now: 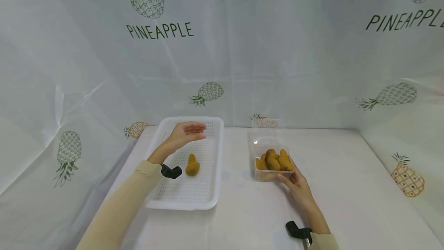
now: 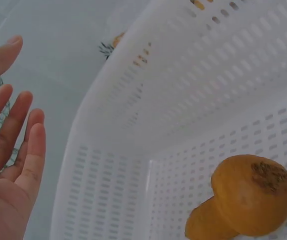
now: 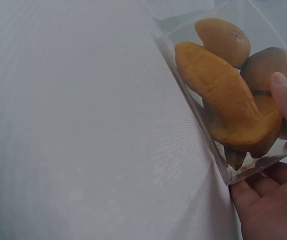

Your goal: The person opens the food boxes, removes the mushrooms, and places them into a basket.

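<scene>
Head view: my left grip (image 1: 185, 135) hangs above the white basket (image 1: 219, 157), fingers loosely extended, nothing held. One ochre mushroom-shaped piece (image 1: 192, 166) lies on the basket's perforated floor. Right of the basket, over the bench (image 1: 239, 211): a clear box (image 1: 265, 176), lid (image 1: 268, 138) raised, several similar pieces (image 1: 273, 164) inside. My right grip (image 1: 300, 186) holds that box on the side away from the basket, thumb and fingers about its corner.
</scene>
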`<state>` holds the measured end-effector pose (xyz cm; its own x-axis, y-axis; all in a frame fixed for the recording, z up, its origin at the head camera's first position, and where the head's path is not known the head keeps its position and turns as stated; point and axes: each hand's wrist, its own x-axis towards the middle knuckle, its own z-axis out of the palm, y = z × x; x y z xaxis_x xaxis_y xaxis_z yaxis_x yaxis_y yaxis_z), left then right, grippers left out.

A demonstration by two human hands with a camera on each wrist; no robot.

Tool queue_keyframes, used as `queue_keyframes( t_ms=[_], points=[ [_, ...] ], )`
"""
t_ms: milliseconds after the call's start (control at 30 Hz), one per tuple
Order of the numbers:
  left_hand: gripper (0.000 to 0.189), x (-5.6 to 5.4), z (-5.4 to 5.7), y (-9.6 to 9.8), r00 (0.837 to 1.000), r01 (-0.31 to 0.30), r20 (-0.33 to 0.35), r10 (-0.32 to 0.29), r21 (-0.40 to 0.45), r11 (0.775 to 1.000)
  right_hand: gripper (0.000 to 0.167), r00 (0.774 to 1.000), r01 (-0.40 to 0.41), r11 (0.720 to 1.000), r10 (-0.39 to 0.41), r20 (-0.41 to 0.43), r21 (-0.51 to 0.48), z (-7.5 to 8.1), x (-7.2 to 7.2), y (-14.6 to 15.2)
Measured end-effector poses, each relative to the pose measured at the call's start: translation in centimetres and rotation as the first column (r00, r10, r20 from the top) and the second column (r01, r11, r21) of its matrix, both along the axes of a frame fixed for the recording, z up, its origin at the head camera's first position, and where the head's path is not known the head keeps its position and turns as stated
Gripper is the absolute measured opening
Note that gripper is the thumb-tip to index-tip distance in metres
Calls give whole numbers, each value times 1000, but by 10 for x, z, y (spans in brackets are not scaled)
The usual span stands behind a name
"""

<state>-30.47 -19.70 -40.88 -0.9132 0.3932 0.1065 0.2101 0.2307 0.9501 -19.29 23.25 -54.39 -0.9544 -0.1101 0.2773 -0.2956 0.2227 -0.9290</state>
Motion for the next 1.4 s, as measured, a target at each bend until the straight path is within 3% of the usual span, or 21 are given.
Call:
queue_keyframes(
  t_ms=[300,767,1067,1400],
  points=[
    [45,-5,9,40,995,97,0,-97,22,995,79,1000,19,999,-19,16,28,0,0,1],
    [51,-10,13,98,978,208,-43,-206,50,977,80,999,23,999,-24,27,31,1,-1,1],
    [52,-11,12,144,952,304,-59,-301,65,950,79,1000,9,1000,-9,22,19,1,-2,1],
    [51,-8,9,190,917,389,-91,-389,-13,921,79,1000,-5,1000,5,2,-13,-2,-2,3]
  ],
)
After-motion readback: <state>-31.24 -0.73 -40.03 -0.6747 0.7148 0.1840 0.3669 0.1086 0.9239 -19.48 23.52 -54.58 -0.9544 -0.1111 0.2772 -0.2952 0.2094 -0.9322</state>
